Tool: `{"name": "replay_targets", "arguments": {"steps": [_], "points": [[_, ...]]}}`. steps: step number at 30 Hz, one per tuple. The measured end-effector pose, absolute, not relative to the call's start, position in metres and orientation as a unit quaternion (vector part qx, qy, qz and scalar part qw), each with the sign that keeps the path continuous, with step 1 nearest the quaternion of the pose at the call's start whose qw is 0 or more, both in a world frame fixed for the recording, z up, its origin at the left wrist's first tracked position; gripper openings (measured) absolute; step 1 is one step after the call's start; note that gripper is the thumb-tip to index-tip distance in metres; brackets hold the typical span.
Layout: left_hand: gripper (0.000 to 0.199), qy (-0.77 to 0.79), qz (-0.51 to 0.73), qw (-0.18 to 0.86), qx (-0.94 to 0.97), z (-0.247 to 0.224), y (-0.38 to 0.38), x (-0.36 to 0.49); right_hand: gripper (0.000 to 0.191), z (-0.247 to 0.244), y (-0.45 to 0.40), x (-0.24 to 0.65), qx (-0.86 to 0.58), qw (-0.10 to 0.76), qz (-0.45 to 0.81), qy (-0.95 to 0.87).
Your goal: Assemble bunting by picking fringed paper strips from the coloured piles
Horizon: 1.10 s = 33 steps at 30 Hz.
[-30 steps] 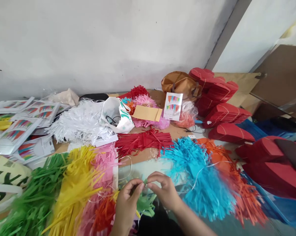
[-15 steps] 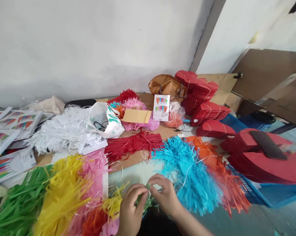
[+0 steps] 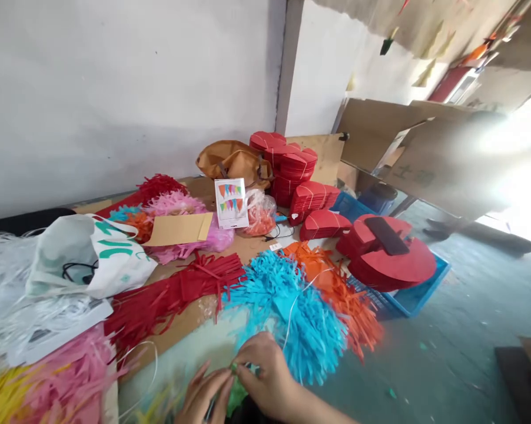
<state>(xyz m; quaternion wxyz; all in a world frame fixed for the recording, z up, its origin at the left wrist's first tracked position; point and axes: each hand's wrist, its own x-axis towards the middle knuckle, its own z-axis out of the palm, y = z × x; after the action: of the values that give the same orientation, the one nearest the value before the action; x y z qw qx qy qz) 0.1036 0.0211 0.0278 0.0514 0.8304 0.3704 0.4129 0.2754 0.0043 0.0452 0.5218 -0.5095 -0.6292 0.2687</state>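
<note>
At the bottom middle, my left hand (image 3: 208,391) and my right hand (image 3: 265,365) meet with their fingertips pinched on a small green tassel (image 3: 236,396). Its top pokes out between the fingers, and its lower part hangs below, partly hidden by the hands. Just beyond my right hand lies a bundle of blue fringed tassels (image 3: 287,306) with a white cord (image 3: 292,309) across it. Blurred yellow strips (image 3: 159,403) are beside my left hand.
Red (image 3: 177,291), orange (image 3: 331,282) and pink tassels (image 3: 71,374) lie around the table. A white bag (image 3: 124,271), a printed card (image 3: 231,203), a brown bag (image 3: 230,159) and stacked red shapes (image 3: 316,197) stand behind. A blue crate (image 3: 418,297) is at right.
My view has swung to the right, so the table's things sit further left and more floor shows. Both hands keep their pinch on the green tassel.
</note>
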Motion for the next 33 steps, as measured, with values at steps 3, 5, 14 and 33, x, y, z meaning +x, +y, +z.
{"name": "replay_targets", "arguments": {"steps": [3, 5, 14, 33], "points": [[0.014, 0.393, 0.412, 0.05, 0.821, 0.037, 0.019, 0.116, 0.013, 0.047, 0.003, 0.284, -0.502, 0.516, 0.285, -0.633], [0.014, 0.383, 0.423, 0.056, 0.819, 0.044, 0.019, 0.123, 0.014, 0.049, 0.005, 0.288, -0.503, 0.514, 0.289, -0.632], [0.009, 0.429, 0.426, 0.096, 0.791, 0.047, 0.017, 0.123, 0.015, 0.049, 0.014, 0.289, -0.48, 0.498, 0.267, -0.671], [0.011, 0.436, 0.433, 0.159, 0.773, 0.054, 0.014, 0.116, 0.014, 0.055, 0.004, 0.284, -0.489, 0.468, 0.253, -0.691]]}}
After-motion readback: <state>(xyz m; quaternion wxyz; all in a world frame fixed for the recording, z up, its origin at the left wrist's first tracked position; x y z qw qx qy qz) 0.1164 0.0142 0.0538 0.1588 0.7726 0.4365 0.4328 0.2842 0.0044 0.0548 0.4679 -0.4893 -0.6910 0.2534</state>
